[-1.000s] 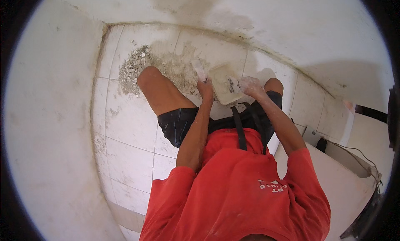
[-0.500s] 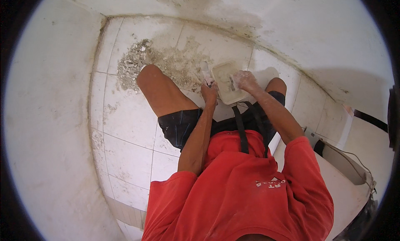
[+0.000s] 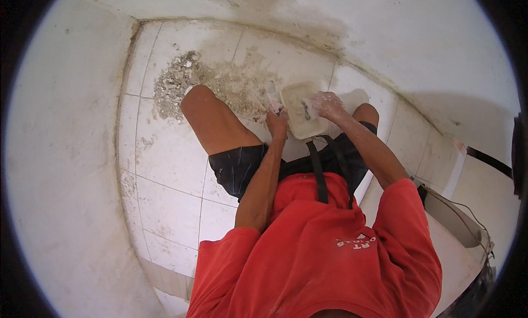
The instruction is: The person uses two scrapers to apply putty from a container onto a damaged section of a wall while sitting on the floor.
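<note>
A pale rectangular tub [image 3: 301, 132] stands on the floor between my knees, with greyish-white material inside. My left hand [image 3: 276, 122] is closed around the handle of a putty knife [image 3: 271, 92] at the tub's left side. The blade points away from me and has pale residue on it. My right hand [image 3: 326, 105], coated in white dust, reaches over the tub's right rim with its fingers curled. A small dark object [image 3: 306, 111] shows at its fingertips inside the tub, but its kind is unclear.
A heap of broken rubble [image 3: 177, 78] lies on the tiled floor beyond my left knee, with grit spreading toward the tub. Walls [image 3: 66, 153] close in at the left and far side. A grey box-like object [image 3: 454, 219] with cables is at the right.
My right hand has shifted slightly over the tub, and the dark object at its fingertips shows more clearly. My left hand and the putty knife stay nearly in place.
</note>
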`<state>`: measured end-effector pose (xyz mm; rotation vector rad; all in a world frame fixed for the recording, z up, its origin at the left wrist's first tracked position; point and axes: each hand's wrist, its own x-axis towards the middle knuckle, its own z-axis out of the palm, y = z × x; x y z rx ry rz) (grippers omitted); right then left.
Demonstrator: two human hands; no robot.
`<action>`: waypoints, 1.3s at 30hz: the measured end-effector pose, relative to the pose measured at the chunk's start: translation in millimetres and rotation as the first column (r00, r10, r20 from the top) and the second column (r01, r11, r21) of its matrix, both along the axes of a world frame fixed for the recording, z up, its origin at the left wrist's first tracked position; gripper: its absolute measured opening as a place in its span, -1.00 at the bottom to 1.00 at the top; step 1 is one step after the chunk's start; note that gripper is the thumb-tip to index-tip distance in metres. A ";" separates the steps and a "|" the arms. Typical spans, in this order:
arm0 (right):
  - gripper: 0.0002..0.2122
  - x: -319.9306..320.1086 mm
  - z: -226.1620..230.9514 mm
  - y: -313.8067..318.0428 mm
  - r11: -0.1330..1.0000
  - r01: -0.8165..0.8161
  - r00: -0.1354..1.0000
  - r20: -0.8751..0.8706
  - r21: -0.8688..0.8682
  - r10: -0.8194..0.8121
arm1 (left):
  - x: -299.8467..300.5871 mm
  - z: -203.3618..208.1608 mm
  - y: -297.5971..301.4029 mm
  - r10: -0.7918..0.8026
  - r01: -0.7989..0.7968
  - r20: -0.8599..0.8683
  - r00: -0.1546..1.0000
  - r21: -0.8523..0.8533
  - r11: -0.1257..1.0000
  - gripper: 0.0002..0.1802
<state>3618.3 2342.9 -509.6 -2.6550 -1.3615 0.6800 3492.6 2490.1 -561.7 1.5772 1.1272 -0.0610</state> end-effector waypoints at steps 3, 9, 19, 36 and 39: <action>-0.87 -11.0 -10.3 5.4 0.997 -0.050 0.983 0.174 -0.065 0.061 | -0.9 0.1 -2.5 -0.028 0.026 0.031 0.999 0.058 0.998 -0.46; -0.83 -13.5 -27.3 -29.9 0.997 -0.043 0.985 0.168 0.065 0.032 | 6.1 13.2 -5.3 -0.121 0.121 -0.010 0.993 -0.003 0.993 -0.48; -0.72 -37.7 47.7 -120.0 0.931 0.326 0.944 -0.099 0.166 -0.313 | 7.0 10.4 4.7 0.057 -0.021 0.273 0.960 -0.135 0.991 -0.63; -0.87 -105.6 203.8 -150.3 -0.001 0.846 0.524 -0.830 0.534 -0.191 | 11.8 73.7 39.8 -0.142 0.268 0.538 0.831 -0.164 0.950 -0.71; -0.78 -83.3 252.7 -142.4 -0.260 0.817 0.552 -0.828 0.514 0.098 | 12.5 64.0 75.4 -0.348 0.336 0.555 0.755 0.127 0.933 -0.70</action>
